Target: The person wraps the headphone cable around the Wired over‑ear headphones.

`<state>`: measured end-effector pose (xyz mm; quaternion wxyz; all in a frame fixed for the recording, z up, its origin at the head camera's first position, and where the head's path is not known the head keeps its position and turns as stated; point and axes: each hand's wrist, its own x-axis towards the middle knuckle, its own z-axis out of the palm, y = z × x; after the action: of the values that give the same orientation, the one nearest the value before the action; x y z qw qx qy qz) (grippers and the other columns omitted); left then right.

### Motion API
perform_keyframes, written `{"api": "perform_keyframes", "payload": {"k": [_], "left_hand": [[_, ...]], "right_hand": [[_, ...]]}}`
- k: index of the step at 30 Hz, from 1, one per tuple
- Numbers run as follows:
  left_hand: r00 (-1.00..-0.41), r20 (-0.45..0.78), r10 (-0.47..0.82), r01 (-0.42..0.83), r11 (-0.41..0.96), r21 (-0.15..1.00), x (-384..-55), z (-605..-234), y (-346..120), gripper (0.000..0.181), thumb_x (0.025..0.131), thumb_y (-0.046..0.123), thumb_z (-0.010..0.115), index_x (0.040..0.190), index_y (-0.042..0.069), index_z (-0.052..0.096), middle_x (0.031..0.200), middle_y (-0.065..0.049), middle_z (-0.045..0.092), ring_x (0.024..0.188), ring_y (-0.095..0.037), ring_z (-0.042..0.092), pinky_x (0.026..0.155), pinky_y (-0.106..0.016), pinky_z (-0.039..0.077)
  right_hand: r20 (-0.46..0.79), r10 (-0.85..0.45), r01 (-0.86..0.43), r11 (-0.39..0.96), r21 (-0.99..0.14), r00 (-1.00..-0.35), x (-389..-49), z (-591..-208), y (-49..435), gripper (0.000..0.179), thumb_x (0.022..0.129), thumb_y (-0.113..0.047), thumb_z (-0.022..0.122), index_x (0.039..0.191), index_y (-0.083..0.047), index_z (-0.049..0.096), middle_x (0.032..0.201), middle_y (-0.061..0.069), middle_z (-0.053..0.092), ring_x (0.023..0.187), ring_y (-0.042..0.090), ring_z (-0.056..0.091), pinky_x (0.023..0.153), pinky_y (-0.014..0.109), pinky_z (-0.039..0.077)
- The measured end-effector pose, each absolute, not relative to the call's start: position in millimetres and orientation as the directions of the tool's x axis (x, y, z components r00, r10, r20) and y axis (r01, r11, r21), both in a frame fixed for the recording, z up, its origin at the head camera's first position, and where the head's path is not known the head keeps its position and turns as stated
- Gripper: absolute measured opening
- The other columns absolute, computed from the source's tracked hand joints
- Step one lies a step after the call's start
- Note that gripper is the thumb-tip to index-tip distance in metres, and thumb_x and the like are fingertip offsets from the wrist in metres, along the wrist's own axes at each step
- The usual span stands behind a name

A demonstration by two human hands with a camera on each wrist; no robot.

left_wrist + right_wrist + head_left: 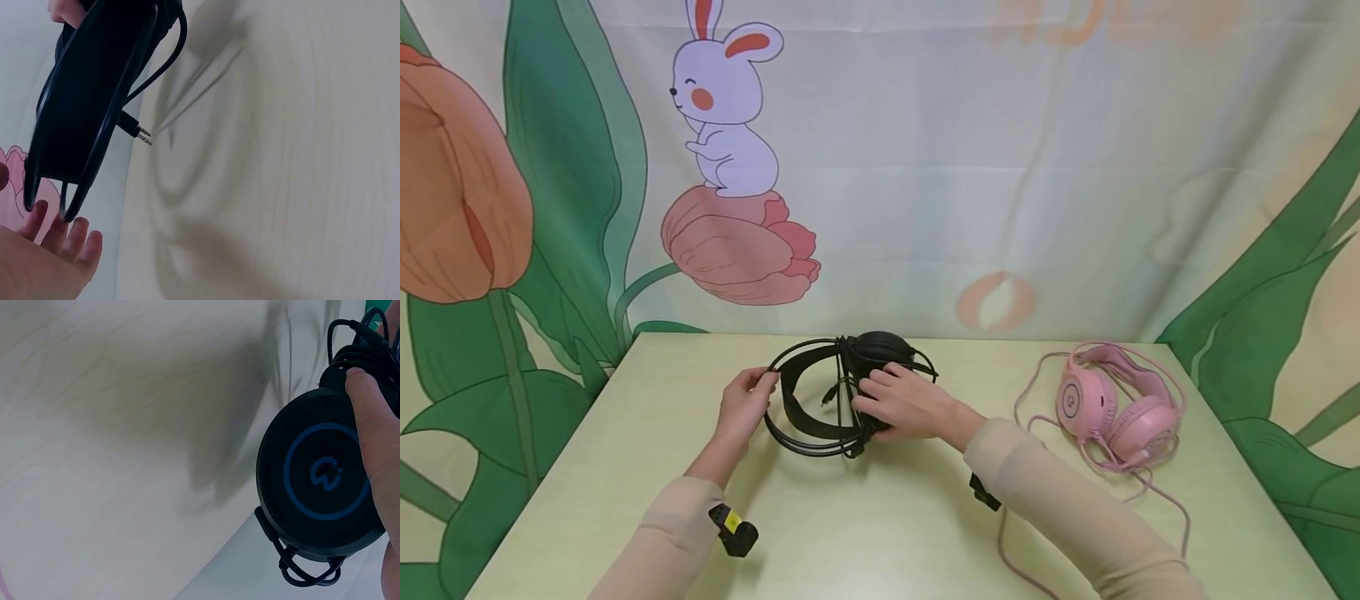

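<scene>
A pair of black over-ear headphones (808, 354) is held between both hands, tilted on its side, its shadow on the tabletop. My right hand (906, 402) grips it at the ear cups. In the right wrist view the thumb lies along an ear cup (312, 481) with a blue ring logo, by a coiled black cable (369, 359). My left hand (745, 408) holds the far end of the headband; in the left wrist view its curved fingertips (75, 234) meet the two thin outer bows. A twin-pin plug (132, 127) dangles from the cable inside the headband loop.
Pink headphones (1086, 404) rest at the right of the light wooden table (850, 533). Their pink cable (1172, 500) trails towards the front edge, partly under my right forearm. A printed curtain (895, 208) with a rabbit and flowers hangs behind the table.
</scene>
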<state>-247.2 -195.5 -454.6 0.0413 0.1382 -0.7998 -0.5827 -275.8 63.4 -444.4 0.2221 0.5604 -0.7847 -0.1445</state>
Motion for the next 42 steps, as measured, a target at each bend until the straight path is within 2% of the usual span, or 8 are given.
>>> {"api": "perform_keyframes", "payload": {"k": [6,14,20,28,35,42], "left_hand": [[-0.945,-0.016,-0.328,-0.140,0.359,0.923,-240,-454,-208,0.032,0.090,0.024,0.049,0.116,0.006,0.058,0.119,-0.012,0.058,0.113,-0.025,0.052,0.091,-0.035,0.039],[-0.967,-0.047,-0.250,-0.127,0.317,0.940,-228,-462,-224,0.029,0.094,0.018,0.044,0.113,-0.001,0.054,0.114,-0.018,0.060,0.091,-0.019,0.063,0.070,-0.018,0.050],[-0.974,-0.086,-0.209,-0.148,0.307,0.940,-219,-466,-234,0.027,0.094,0.016,0.043,0.113,-0.001,0.053,0.111,-0.021,0.061,0.080,-0.013,0.064,0.069,-0.021,0.051],[-0.975,-0.098,-0.201,-0.160,0.322,0.933,-211,-467,-242,0.026,0.094,0.015,0.042,0.112,0.000,0.053,0.107,-0.022,0.061,0.079,-0.017,0.065,0.068,-0.023,0.052],[-0.983,-0.120,-0.142,-0.161,0.324,0.932,-210,-469,-242,0.025,0.092,0.012,0.044,0.109,-0.003,0.054,0.087,-0.008,0.064,0.066,-0.013,0.061,0.065,-0.024,0.051],[-0.993,-0.112,-0.048,-0.122,0.378,0.918,-205,-466,-237,0.025,0.093,0.011,0.045,0.108,-0.006,0.054,0.089,-0.014,0.063,0.069,-0.017,0.060,0.066,-0.027,0.052]], "right_hand": [[0.173,-0.928,-0.800,0.372,0.470,-0.330,-279,-450,57,0.051,0.075,-0.057,0.063,0.108,-0.019,0.051,0.103,-0.002,0.052,0.092,0.018,0.047,0.083,0.033,0.038],[0.170,-0.898,-0.776,0.437,0.455,-0.406,-286,-459,53,0.053,0.076,-0.057,0.063,0.112,-0.019,0.052,0.107,0.000,0.052,0.096,0.020,0.047,0.089,0.035,0.037],[0.161,-0.879,-0.753,0.470,0.460,-0.450,-292,-462,49,0.053,0.077,-0.056,0.063,0.114,-0.019,0.052,0.109,0.000,0.053,0.099,0.021,0.048,0.091,0.036,0.037],[0.155,-0.859,-0.723,0.497,0.479,-0.488,-295,-462,32,0.052,0.077,-0.056,0.062,0.112,-0.019,0.051,0.109,0.000,0.053,0.100,0.021,0.048,0.091,0.037,0.035],[0.100,-0.829,-0.688,0.517,0.510,-0.550,-295,-459,14,0.053,0.079,-0.057,0.059,0.116,-0.021,0.049,0.113,-0.001,0.053,0.104,0.020,0.048,0.095,0.037,0.035],[0.054,-0.793,-0.655,0.538,0.530,-0.607,-295,-461,-3,0.052,0.080,-0.059,0.055,0.118,-0.025,0.048,0.116,-0.003,0.051,0.109,0.018,0.045,0.099,0.038,0.033]]}}
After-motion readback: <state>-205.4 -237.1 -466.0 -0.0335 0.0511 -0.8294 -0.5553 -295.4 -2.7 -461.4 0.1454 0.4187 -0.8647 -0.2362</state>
